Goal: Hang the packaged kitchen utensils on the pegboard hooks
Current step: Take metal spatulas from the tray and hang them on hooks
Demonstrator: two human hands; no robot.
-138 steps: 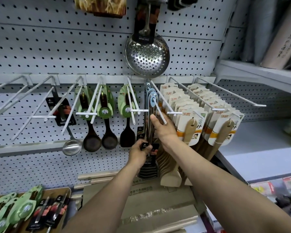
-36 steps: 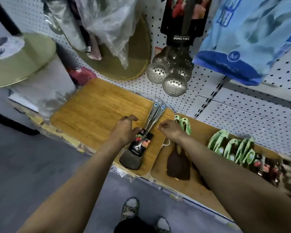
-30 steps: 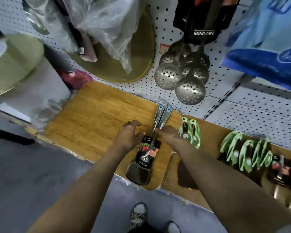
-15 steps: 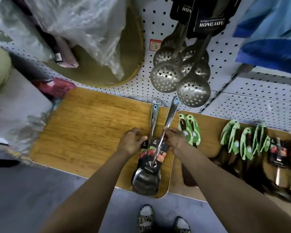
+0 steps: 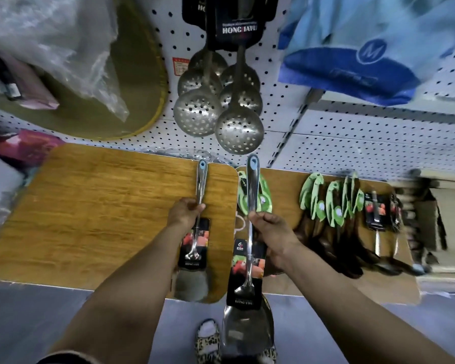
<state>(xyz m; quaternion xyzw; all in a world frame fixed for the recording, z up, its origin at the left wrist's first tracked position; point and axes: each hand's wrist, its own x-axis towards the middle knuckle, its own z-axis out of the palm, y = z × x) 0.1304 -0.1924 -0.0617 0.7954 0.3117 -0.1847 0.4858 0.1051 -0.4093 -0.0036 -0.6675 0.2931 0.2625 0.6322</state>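
Observation:
My right hand (image 5: pixel 269 228) grips the shaft of a steel spatula (image 5: pixel 248 298) with a black card sleeve and a blue-tipped handle, lifted above the boards. My left hand (image 5: pixel 185 212) grips the handle of a second steel spatula (image 5: pixel 195 254), which lies on the left wooden board (image 5: pixel 90 206). Packaged steel skimmers (image 5: pixel 221 101) hang on the white pegboard (image 5: pixel 326 132) above the boards.
Green-handled dark utensils (image 5: pixel 331 206) and more black-carded tools (image 5: pixel 377 214) lie on the right wooden board (image 5: pixel 284 185). A plastic-wrapped round board (image 5: pixel 116 88) hangs at upper left, a blue pack (image 5: pixel 365 53) at upper right. My shoes (image 5: pixel 208 340) show on the grey floor.
The two spatulas lay together on the board; my right hand has lifted one up and to the right, while my left hand keeps the other on the left board. The view has tilted down.

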